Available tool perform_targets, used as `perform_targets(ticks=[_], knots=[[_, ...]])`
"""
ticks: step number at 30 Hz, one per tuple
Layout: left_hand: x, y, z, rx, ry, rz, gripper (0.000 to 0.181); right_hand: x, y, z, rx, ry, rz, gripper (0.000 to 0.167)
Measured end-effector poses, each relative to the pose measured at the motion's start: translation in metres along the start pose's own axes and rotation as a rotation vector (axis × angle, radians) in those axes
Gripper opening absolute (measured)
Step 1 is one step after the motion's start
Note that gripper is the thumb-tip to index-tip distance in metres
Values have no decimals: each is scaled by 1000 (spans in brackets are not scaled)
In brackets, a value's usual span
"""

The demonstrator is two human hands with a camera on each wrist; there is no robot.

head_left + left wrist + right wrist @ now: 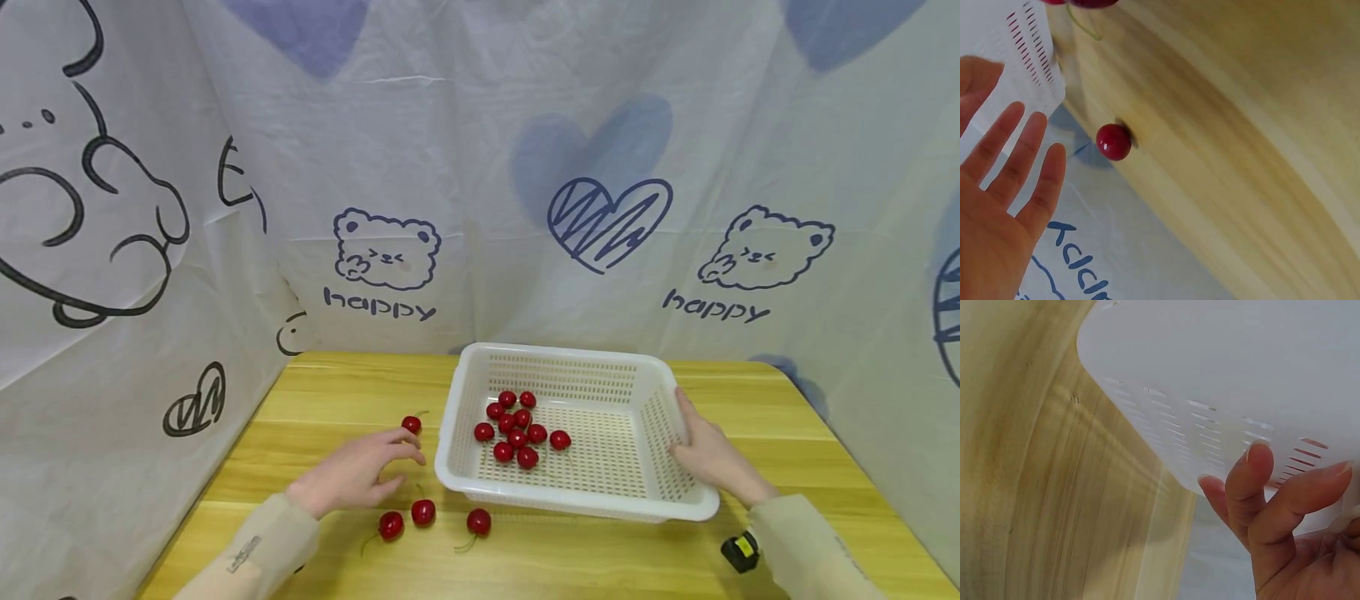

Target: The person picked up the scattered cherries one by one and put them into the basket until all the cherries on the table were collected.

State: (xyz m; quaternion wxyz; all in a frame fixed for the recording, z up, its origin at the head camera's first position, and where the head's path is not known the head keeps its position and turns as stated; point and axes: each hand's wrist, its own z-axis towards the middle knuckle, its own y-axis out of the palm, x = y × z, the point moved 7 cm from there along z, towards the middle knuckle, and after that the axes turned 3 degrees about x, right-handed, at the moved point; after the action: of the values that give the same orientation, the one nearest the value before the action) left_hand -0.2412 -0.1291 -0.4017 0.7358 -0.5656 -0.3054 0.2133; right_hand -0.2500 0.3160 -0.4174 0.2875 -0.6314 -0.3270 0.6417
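Note:
A white plastic basket (570,506) with slotted walls holds several red cherries (517,438), gathered toward its left side. My right hand (708,454) grips the basket's right rim, thumb inside and fingers against the outer wall, as the right wrist view shows. To the left of the basket, my left hand (360,471) hovers over the table with loosely spread fingers and nothing in them. Just beyond its fingertips lies a stemmed cherry (411,425). Nearer the front are three more cherries, one (391,526) beside another (423,512), and a third (478,522) before the basket.
The wooden table (570,567) bears everything. Behind and beside it hangs a pale cloth (480,208) printed with hearts, bears and writing. A small black and yellow object (741,550) is by my right wrist.

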Motion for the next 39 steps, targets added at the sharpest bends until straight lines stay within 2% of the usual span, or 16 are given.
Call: perform_targets(ticks=[4,9,16,27,32,39], knots=[[2,9,-3,-58,4,-27,30,0,0,0,2,0,1,95],[8,18,-6,-90,38,-50,29,0,0,0,-1,15,2,94],[13,26,-8,-124,45,-40,29,2,1,1,-5,25,1,94],[16,33,-8,-135,54,-37,27,3,1,1,-4,36,6,95],[22,37,-6,-135,88,-53,28,2,1,1,-6,41,7,94],[25,44,-2,-168,88,-50,29,1,0,0,-5,39,0,93]])
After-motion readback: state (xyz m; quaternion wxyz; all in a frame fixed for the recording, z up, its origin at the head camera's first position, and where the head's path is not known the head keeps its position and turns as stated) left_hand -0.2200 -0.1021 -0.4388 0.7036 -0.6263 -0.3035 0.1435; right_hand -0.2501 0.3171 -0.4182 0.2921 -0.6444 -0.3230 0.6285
